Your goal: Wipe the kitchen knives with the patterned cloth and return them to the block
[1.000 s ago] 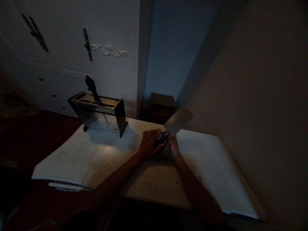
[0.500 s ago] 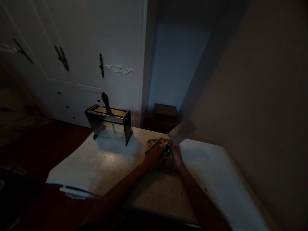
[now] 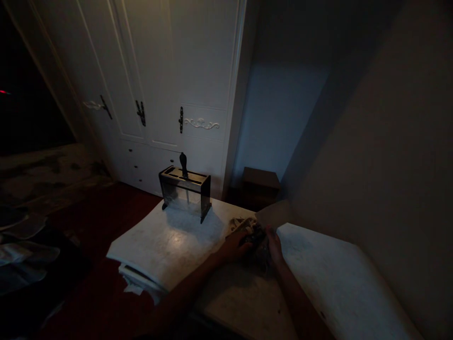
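Over the table, a cleaver with a wide blade (image 3: 272,214) and a dark handle (image 3: 253,237) points away to the upper right. My left hand (image 3: 234,246) is closed around the handle. My right hand (image 3: 274,243) is by the base of the blade, its fingers bent against a crumpled, patterned cloth (image 3: 240,224). The cloth lies under and around both hands; dim light hides where the right fingertips end. Left of my hands stands a knife block (image 3: 205,194) with clear sides, and one black-handled knife (image 3: 183,163) is in it.
The hands work over a pale table (image 3: 141,245) with cut corners. Behind it are a white wardrobe (image 3: 208,71) and a low brown box-like piece (image 3: 262,178). A bare wall (image 3: 382,165) rises on the right. Fabric (image 3: 24,250) shows at far left above red carpet (image 3: 92,245).
The view has swung left, so the table, block and hands appear farther right and lower. Both hands keep their places at the cleaver and cloth; the block has stayed put.
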A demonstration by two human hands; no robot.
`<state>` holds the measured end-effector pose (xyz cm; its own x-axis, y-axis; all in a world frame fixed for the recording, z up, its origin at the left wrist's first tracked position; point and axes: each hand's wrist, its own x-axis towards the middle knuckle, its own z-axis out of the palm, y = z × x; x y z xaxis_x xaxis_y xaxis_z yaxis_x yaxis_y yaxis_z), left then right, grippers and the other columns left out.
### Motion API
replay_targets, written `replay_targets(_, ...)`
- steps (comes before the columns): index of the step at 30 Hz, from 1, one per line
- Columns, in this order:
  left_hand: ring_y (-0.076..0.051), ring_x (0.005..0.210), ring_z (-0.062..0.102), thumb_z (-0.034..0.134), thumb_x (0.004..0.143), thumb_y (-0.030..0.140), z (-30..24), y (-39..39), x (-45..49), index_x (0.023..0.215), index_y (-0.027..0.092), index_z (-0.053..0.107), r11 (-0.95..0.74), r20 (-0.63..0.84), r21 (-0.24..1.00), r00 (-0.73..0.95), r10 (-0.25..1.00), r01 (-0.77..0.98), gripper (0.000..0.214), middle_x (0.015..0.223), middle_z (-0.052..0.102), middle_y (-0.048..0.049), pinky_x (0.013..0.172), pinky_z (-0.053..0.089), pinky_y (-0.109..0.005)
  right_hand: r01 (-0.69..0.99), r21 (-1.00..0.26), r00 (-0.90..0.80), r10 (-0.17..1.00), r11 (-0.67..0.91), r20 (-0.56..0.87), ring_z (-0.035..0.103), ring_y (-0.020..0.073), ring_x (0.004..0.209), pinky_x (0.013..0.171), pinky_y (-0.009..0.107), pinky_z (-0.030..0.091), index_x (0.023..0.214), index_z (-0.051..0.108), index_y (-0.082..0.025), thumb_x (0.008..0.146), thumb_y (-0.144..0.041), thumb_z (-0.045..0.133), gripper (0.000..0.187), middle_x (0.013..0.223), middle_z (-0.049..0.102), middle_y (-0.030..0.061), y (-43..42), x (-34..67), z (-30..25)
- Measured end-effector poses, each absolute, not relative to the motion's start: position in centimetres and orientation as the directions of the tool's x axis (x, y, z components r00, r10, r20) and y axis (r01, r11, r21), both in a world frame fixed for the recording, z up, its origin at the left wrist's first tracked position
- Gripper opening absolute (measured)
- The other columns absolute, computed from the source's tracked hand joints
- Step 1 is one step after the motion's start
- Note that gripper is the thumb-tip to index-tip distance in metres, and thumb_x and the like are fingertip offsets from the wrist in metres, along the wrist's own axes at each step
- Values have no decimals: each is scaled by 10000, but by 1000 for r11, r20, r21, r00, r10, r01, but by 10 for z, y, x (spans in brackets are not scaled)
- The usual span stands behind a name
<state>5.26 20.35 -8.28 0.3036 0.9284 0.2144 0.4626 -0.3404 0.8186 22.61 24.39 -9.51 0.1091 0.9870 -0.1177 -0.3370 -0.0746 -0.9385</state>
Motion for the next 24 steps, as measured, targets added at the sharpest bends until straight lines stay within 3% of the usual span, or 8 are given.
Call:
replay_targets(6, -272, 1023, 658, 617, 822, 447, -70, 180, 30, 1215, 165, 686, -238, 179, 906, 194, 965, 350, 489, 1150, 719, -74, 918, 502, -369, -379, -914, 127, 970, -146, -207, 695, 289, 823, 675, 344, 575, 781, 656, -202, 452, -698, 853, 628, 719, 705, 30, 241, 225, -81)
replay_targets(12, -239, 900, 667, 714, 747, 412, -68, 151, 0, 1078, 118, 730, -199, 179, 946, 98, 979, 257, 443, 1011, 734, -102, 800, 512, -314, -418, -894, 86, 973, -162, -216, 690, 284, 862, 729, 360, 571, 900, 668, -197, 393, -704, 878, 747, 901, 739, 56, 242, 224, -78)
replay_targets(15, -213, 825, 667, 738, 730, 392, -67, 139, -7, 1044, 123, 730, -142, 140, 973, 24, 990, 180, 414, 917, 735, -88, 738, 508, -290, -409, -898, 62, 976, -164, -206, 681, 271, 836, 740, 361, 565, 876, 672, -201, 363, -677, 899, 735, 883, 733, 52, 243, 224, -83)
replay_targets(19, -188, 733, 658, 778, 681, 380, -60, 127, -8, 976, 119, 727, -154, 166, 982, -119, 979, 105, 396, 819, 726, -72, 673, 498, -270, -347, -924, 21, 984, -159, -176, 672, 278, 794, 712, 366, 557, 779, 668, -203, 381, -725, 866, 686, 774, 712, 61, 243, 225, -93)
replay_targets(24, -146, 572, 594, 756, 681, 392, -45, 117, -8, 903, 132, 695, -241, 229, 971, -300, 926, -2, 347, 631, 655, -15, 570, 459, -246, -365, -909, -101, 980, -198, -173, 673, 259, 752, 678, 349, 550, 797, 662, -219, 475, -711, 858, 620, 756, 710, 41, 239, 225, -96)
